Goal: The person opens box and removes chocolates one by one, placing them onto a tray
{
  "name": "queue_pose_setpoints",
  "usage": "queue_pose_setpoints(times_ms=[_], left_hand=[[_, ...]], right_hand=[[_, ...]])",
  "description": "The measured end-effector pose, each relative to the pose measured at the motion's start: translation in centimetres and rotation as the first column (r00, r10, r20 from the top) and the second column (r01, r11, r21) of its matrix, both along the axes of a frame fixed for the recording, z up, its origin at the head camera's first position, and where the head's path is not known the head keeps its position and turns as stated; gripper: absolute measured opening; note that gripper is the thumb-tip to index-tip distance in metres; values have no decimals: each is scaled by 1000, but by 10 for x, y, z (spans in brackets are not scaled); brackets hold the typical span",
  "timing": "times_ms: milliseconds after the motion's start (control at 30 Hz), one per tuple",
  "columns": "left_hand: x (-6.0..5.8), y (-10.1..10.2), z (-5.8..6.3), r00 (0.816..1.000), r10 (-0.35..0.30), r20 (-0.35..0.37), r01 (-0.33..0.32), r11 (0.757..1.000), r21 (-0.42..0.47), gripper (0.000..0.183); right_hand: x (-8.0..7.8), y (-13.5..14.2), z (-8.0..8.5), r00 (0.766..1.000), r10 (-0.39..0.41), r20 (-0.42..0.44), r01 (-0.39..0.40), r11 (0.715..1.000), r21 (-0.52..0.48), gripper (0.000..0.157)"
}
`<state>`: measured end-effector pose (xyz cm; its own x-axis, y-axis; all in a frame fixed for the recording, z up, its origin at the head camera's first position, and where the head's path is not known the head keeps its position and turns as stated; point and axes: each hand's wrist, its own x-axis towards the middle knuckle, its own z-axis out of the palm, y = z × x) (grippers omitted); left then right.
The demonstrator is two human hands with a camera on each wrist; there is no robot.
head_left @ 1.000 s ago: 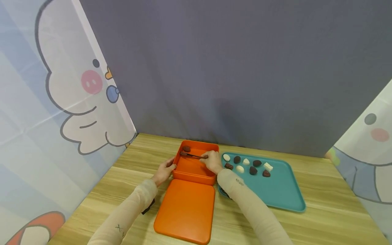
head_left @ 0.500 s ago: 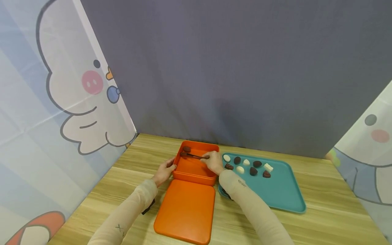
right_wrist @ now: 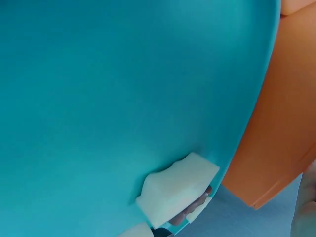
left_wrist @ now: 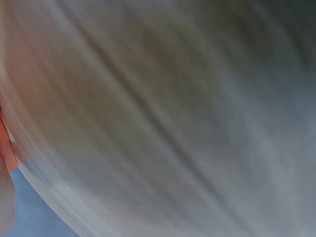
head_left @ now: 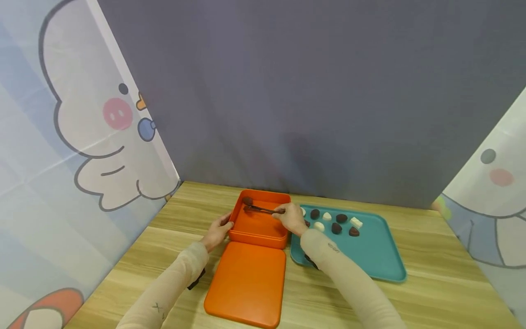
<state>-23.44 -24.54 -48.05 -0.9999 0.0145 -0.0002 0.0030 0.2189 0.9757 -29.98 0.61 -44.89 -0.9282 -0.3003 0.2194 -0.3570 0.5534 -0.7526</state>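
Observation:
In the head view, my right hand (head_left: 292,218) reaches over the right wall of an orange box (head_left: 256,240) and pinches slender brown tongs (head_left: 265,210). Their far end lies low inside the box, near its left wall. A dark brown chocolate (head_left: 247,201) sits in the back left corner, just beyond the tongs' tips. My left hand (head_left: 217,232) holds the box by its left wall, thumb at the front left rim. The left wrist view is mostly blurred cloth, with an orange sliver (left_wrist: 7,148) at its edge. The right wrist view shows the box's outer wall (right_wrist: 271,118).
A teal tray (head_left: 378,256) stands right of the box, bearing several dark and white chocolates, among them a white one (head_left: 356,222). My right forearm crosses its front left part. An orange lid (head_left: 248,283) lies flat before the box. A grey cloth wall (head_left: 287,114) rises behind.
The right hand and tongs have shifted slightly right relative to the box. The left hand keeps its place on the box wall. The head view has moved a little.

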Motion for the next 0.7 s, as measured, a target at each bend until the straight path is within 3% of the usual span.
queue_pose_setpoints(times_ms=[300,700], left_hand=[[-4,-5,-8,1000,5,9,-5,1000,-7,50],[-5,-3,-7,1000,10,13,-10,1000,-17,50]], right_hand=[[4,11,1,1000,-4,9,4,1000,-7,17],[13,33,8,998,24,62,-19,996,-85,17]])
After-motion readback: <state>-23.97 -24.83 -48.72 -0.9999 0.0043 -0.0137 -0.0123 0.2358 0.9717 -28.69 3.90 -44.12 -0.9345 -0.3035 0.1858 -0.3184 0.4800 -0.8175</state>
